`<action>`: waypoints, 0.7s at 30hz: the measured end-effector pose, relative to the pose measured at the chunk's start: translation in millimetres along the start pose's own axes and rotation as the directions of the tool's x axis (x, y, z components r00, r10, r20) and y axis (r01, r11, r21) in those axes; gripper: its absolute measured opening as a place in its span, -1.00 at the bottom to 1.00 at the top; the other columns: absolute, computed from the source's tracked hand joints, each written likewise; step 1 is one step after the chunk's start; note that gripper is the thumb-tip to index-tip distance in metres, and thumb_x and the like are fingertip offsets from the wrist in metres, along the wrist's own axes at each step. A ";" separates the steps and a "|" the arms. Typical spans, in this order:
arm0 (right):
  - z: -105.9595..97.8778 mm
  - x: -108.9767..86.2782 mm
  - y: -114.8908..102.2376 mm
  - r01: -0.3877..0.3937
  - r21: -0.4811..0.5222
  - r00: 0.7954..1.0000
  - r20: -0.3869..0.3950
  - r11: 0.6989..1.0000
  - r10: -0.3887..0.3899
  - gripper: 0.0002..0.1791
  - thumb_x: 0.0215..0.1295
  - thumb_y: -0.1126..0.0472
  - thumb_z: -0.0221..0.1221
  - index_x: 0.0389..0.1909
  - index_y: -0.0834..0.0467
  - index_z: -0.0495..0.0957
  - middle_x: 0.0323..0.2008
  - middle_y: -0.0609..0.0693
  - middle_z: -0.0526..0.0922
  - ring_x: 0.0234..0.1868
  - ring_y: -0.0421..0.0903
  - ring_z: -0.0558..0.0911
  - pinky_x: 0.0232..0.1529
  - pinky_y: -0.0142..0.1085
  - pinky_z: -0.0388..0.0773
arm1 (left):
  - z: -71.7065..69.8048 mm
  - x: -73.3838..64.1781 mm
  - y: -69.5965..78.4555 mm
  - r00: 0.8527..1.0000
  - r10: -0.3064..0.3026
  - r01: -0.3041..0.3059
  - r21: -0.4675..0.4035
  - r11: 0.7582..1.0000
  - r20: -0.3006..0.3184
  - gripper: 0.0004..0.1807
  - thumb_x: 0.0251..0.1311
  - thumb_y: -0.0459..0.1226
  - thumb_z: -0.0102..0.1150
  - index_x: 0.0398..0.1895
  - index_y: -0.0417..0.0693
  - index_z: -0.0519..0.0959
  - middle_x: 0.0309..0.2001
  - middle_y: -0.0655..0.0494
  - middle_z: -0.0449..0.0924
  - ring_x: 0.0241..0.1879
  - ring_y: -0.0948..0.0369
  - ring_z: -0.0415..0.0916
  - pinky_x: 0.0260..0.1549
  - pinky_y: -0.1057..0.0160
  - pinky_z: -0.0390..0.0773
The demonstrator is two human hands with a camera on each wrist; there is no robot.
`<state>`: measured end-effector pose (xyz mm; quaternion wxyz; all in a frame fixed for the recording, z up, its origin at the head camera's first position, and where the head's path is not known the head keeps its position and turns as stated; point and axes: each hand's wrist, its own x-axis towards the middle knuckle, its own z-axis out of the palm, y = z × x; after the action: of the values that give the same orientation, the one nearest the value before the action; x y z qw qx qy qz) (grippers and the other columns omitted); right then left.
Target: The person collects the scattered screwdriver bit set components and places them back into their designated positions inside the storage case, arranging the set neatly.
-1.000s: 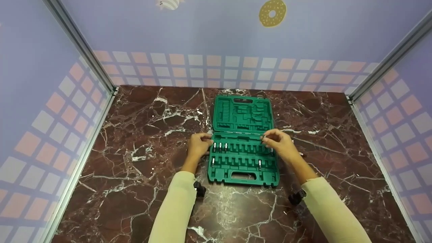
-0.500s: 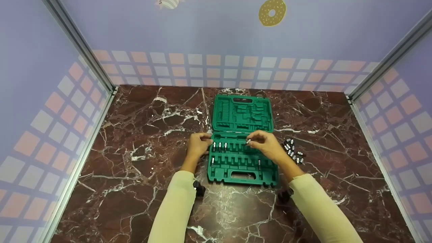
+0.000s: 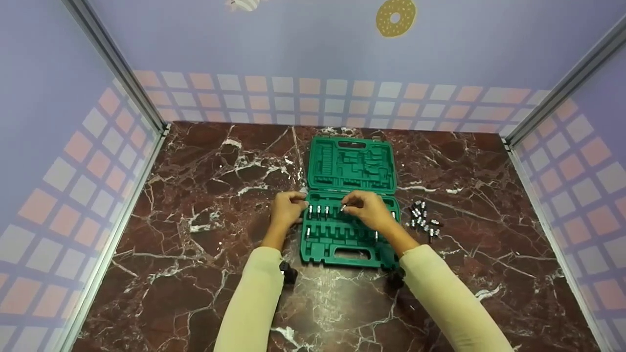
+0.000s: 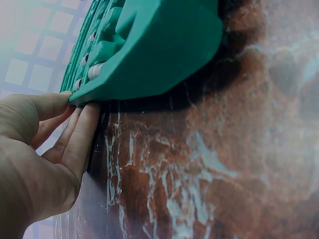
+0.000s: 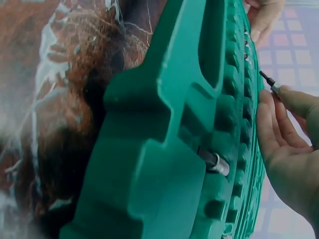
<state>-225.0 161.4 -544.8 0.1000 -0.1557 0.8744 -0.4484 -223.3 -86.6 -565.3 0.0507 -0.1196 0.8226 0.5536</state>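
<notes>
A green tool case (image 3: 320, 252) lies unfolded on the table, its lid at the far side. My left hand (image 3: 286, 209) pinches the case's left edge between thumb and fingers, seen close up in the left wrist view. Between thumb and fingertips, my right hand (image 3: 367, 209) holds a bit socket (image 5: 269, 82), its dark tip pointing away from the hand. It hovers over the upper slot row, right of three seated bit sockets (image 3: 319, 211). The lower row holds one socket (image 3: 308, 233) at left and another (image 3: 376, 236) farther right.
A loose pile of bit sockets (image 3: 419, 215) lies on the marbled table (image 3: 220, 274), right of the case. Patterned panels (image 3: 313, 44) stand at the back and both sides.
My right hand has moved left across the upper row with the bit socket in its fingers, uncovering the loose pile and the case's right end. The left hand stays at the case's edge.
</notes>
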 end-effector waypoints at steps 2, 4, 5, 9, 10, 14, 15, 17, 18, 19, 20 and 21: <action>2.5 1.9 -1.4 -0.009 -0.029 1.000 0.000 1.000 0.009 -0.81 0.39 0.26 0.32 -0.03 0.17 0.71 -0.10 0.08 0.77 -0.08 0.01 0.73 -0.05 -0.06 0.71 | 0.2 0.1 0.5 1.000 -0.002 0.002 -0.001 1.000 0.001 -0.78 0.30 -0.33 0.34 -0.03 -0.02 0.79 -0.11 -0.03 0.77 -0.22 0.08 0.74 -0.49 0.24 0.75; 5.0 3.6 -2.9 -0.014 -0.055 1.000 0.006 0.998 0.015 -0.81 0.40 0.25 0.31 -0.02 0.17 0.71 -0.10 0.07 0.77 -0.08 0.00 0.73 -0.06 -0.07 0.70 | 0.4 0.3 0.8 1.000 -0.008 0.008 0.000 1.000 0.001 -0.78 0.29 -0.33 0.35 -0.03 -0.01 0.79 -0.11 -0.03 0.77 -0.21 0.08 0.74 -0.49 0.24 0.75; 6.2 4.5 -3.5 -0.011 -0.071 1.000 0.009 0.997 0.012 -0.81 0.41 0.25 0.31 -0.02 0.17 0.71 -0.10 0.07 0.77 -0.08 0.00 0.73 -0.07 -0.07 0.71 | 0.4 0.5 0.8 1.000 -0.011 0.011 0.000 1.000 0.002 -0.78 0.30 -0.33 0.35 -0.02 -0.01 0.79 -0.11 -0.02 0.77 -0.21 0.08 0.73 -0.48 0.25 0.75; 11.0 6.7 -5.7 0.015 -0.138 1.000 0.015 0.990 -0.013 -0.82 0.40 0.24 0.32 -0.04 0.15 0.71 -0.11 0.07 0.78 -0.10 -0.01 0.74 -0.10 -0.09 0.72 | 0.9 0.5 1.2 1.000 -0.016 0.016 0.010 1.000 0.000 -0.78 0.30 -0.31 0.36 -0.02 0.01 0.79 -0.10 -0.02 0.77 -0.24 0.09 0.73 -0.48 0.25 0.75; 12.2 7.3 -6.1 0.024 -0.154 1.000 0.014 0.988 -0.022 -0.83 0.39 0.24 0.33 -0.05 0.14 0.72 -0.12 0.07 0.78 -0.11 -0.01 0.74 -0.11 -0.10 0.72 | 1.0 0.4 1.4 1.000 -0.015 0.015 0.014 1.000 -0.002 -0.78 0.30 -0.31 0.35 -0.02 0.01 0.79 -0.10 -0.02 0.77 -0.25 0.09 0.73 -0.49 0.25 0.75; 16.3 10.0 -7.6 0.054 -0.197 0.999 0.007 0.979 -0.054 -0.85 0.36 0.24 0.35 -0.09 0.15 0.74 -0.16 0.08 0.79 -0.15 -0.02 0.75 -0.14 -0.11 0.73 | 1.0 0.3 1.6 1.000 -0.007 0.007 0.015 1.000 -0.014 -0.79 0.30 -0.32 0.35 -0.04 0.00 0.80 -0.11 -0.03 0.77 -0.26 0.08 0.74 -0.49 0.23 0.75; 17.1 10.6 -8.2 0.058 -0.203 0.998 0.008 0.977 -0.057 -0.85 0.36 0.25 0.36 -0.10 0.16 0.74 -0.17 0.08 0.79 -0.16 -0.02 0.75 -0.15 -0.11 0.73 | 1.2 0.2 1.8 1.000 -0.005 0.006 0.017 1.000 -0.016 -0.79 0.29 -0.32 0.35 -0.04 0.00 0.80 -0.11 -0.04 0.77 -0.26 0.07 0.74 -0.48 0.23 0.76; 18.5 12.0 -9.0 0.058 -0.218 0.998 0.009 0.974 -0.057 -0.85 0.36 0.24 0.36 -0.10 0.16 0.74 -0.19 0.09 0.79 -0.17 -0.01 0.74 -0.15 -0.10 0.73 | 1.5 0.2 1.9 1.000 -0.008 0.008 0.018 1.000 -0.019 -0.79 0.29 -0.32 0.35 -0.04 0.00 0.80 -0.11 -0.04 0.77 -0.26 0.07 0.75 -0.48 0.22 0.76; 19.0 12.7 -9.1 0.052 -0.225 0.999 0.012 0.973 -0.050 -0.85 0.36 0.24 0.35 -0.10 0.16 0.74 -0.19 0.09 0.78 -0.17 -0.01 0.74 -0.15 -0.10 0.73 | 1.8 0.3 2.0 1.000 -0.010 0.010 0.021 1.000 -0.021 -0.79 0.29 -0.32 0.36 -0.05 0.00 0.80 -0.11 -0.04 0.77 -0.26 0.07 0.75 -0.48 0.22 0.76; 19.4 13.3 -9.3 0.046 -0.233 0.999 0.014 0.971 -0.044 -0.85 0.37 0.23 0.35 -0.10 0.16 0.74 -0.18 0.09 0.78 -0.17 0.00 0.74 -0.14 -0.09 0.72 | 1.9 0.1 2.2 1.000 -0.014 0.014 0.021 1.000 -0.022 -0.79 0.29 -0.32 0.36 -0.05 0.00 0.80 -0.11 -0.04 0.77 -0.26 0.07 0.75 -0.47 0.22 0.76; 19.8 13.9 -9.2 0.042 -0.240 0.999 0.017 0.970 -0.039 -0.85 0.38 0.23 0.34 -0.10 0.16 0.75 -0.18 0.09 0.78 -0.16 0.00 0.73 -0.13 -0.09 0.72 | 2.2 0.2 2.2 1.000 -0.018 0.018 0.021 1.000 -0.022 -0.79 0.29 -0.32 0.36 -0.05 0.00 0.80 -0.11 -0.04 0.77 -0.26 0.07 0.75 -0.47 0.22 0.77; 20.3 14.7 -9.3 0.036 -0.248 0.999 0.019 0.968 -0.032 -0.85 0.39 0.22 0.33 -0.10 0.16 0.75 -0.17 0.09 0.78 -0.15 0.01 0.73 -0.12 -0.09 0.72 | 2.4 0.3 2.5 1.000 -0.021 0.022 0.020 1.000 -0.022 -0.79 0.28 -0.32 0.36 -0.04 -0.01 0.80 -0.11 -0.03 0.77 -0.26 0.08 0.75 -0.47 0.22 0.77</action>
<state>-230.7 135.8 -549.5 0.0788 -0.1853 0.9200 -0.3361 -224.3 -83.6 -564.0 0.0488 -0.1340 0.8274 0.5433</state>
